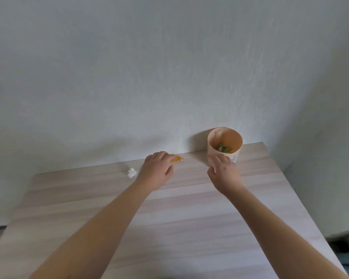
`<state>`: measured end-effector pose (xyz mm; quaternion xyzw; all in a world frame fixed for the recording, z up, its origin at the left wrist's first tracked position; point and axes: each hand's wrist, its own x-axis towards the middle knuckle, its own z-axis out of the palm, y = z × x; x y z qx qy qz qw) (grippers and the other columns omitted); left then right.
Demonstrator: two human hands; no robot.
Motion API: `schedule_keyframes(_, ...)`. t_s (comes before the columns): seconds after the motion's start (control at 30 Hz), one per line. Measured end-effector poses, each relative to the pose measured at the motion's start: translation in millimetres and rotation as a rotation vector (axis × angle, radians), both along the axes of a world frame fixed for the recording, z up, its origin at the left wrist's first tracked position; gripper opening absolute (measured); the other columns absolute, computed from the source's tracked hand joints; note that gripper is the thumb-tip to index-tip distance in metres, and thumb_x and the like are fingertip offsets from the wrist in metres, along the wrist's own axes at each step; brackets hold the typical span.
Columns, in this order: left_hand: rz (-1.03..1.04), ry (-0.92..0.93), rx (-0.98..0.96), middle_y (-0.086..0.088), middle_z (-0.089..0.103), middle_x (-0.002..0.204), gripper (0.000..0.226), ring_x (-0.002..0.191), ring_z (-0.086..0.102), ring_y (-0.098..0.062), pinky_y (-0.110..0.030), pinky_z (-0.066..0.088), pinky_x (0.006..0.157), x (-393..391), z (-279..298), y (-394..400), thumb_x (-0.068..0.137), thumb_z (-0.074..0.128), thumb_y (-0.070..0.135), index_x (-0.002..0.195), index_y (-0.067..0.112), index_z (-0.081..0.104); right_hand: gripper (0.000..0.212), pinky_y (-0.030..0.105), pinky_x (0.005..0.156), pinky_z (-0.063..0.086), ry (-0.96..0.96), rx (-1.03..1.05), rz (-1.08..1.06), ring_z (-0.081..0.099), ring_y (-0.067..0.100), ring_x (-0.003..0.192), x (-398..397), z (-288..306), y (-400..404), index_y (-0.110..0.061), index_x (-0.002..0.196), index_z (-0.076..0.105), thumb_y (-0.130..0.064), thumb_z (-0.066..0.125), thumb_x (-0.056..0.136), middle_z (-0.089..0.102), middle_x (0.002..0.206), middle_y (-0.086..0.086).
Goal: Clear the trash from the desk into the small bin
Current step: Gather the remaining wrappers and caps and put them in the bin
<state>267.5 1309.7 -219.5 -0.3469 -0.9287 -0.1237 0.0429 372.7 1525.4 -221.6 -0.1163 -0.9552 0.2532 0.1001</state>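
A small peach-coloured bin (224,147) stands at the desk's far edge against the wall, with green and yellow trash inside. My right hand (224,171) is just in front of it, fingers spread against its lower wall, not closed around it. An orange-yellow wrapper (177,159) lies near the far edge; my left hand (157,170) covers its left end, fingers curled over it. Whether the wrapper is gripped is not visible. A crumpled white paper scrap (132,172) lies to the left of my left hand.
The light wooden desk (169,218) ends at a white wall behind the bin. Its right edge drops to a dark floor area at lower right.
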Motion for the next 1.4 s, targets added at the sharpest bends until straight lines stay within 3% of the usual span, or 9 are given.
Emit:
schedule_keyframes(0.13,0.029,-0.007,0.000,-0.001,0.058,0.111,0.029,0.107,0.053,-0.025,-0.040,0.040,0.092,-3,-6,-101,0.087,0.054,0.025,0.116,0.023,0.056,0.037,0.044,0.093,0.046,0.021,0.055,-0.012,0.054,0.032,0.111,5,-2,-72,-0.011,0.127,0.051,-0.016,0.051,0.090,0.058,0.124,0.010)
schedule_keyframes(0.3,0.061,-0.010,-0.023,-0.002,0.055,0.118,0.037,0.111,0.051,-0.026,-0.042,0.041,0.092,0,-5,-200,0.086,0.052,0.027,0.122,0.023,0.051,0.044,0.044,0.105,0.037,-0.025,0.026,-0.006,0.043,0.031,0.125,5,-15,-168,-0.010,0.133,0.047,-0.016,0.052,0.090,0.051,0.133,0.011)
schedule_keyframes(0.5,0.109,-0.074,-0.028,-0.005,0.052,0.124,0.045,0.115,0.048,-0.027,-0.043,0.040,0.095,-8,-14,-263,0.087,0.052,0.031,0.130,0.023,0.043,0.050,0.043,0.106,0.034,-0.081,0.093,0.046,0.038,0.029,0.130,-6,-14,-233,-0.017,0.138,0.040,-0.022,0.052,0.090,0.045,0.140,0.009)
schedule_keyframes(0.7,0.083,-0.131,-0.057,-0.007,0.046,0.131,0.054,0.118,0.045,-0.029,-0.043,0.040,0.095,-25,-34,-252,0.087,0.052,0.032,0.137,0.024,0.035,0.056,0.045,0.110,0.030,-0.203,0.152,0.054,0.028,0.029,0.136,-32,-18,-230,-0.024,0.144,0.028,-0.029,0.048,0.091,0.033,0.149,0.007)
schedule_keyframes(1.0,0.119,-0.213,-0.136,-0.006,0.035,0.143,0.062,0.129,0.035,-0.028,-0.042,0.036,0.100,-70,-81,-198,0.087,0.053,0.032,0.143,0.028,0.027,0.059,0.045,0.109,0.029,-0.314,0.145,0.055,0.025,0.028,0.137,-91,-66,-185,-0.025,0.145,0.025,-0.031,0.047,0.091,0.028,0.151,0.007)
schedule_keyframes(1.2,0.089,-0.322,-0.344,-0.010,0.013,0.155,0.077,0.136,0.025,-0.031,-0.046,0.038,0.103,-118,-125,-164,0.087,0.057,0.039,0.147,0.031,0.009,0.057,0.047,0.107,0.031,-0.370,0.126,0.062,0.025,0.030,0.136,-150,-108,-144,-0.027,0.143,0.027,-0.027,0.047,0.090,0.027,0.151,0.005)
schedule_keyframes(1.4,0.150,-0.368,-0.258,-0.012,0.024,0.151,0.063,0.134,0.029,-0.032,-0.045,0.047,0.093,-134,-167,-152,0.085,0.056,0.012,0.140,0.027,0.029,0.052,0.044,0.110,0.027,-0.414,0.207,0.094,0.019,0.029,0.140,-189,-159,-113,-0.023,0.142,0.028,-0.014,0.043,0.093,0.019,0.155,0.005)
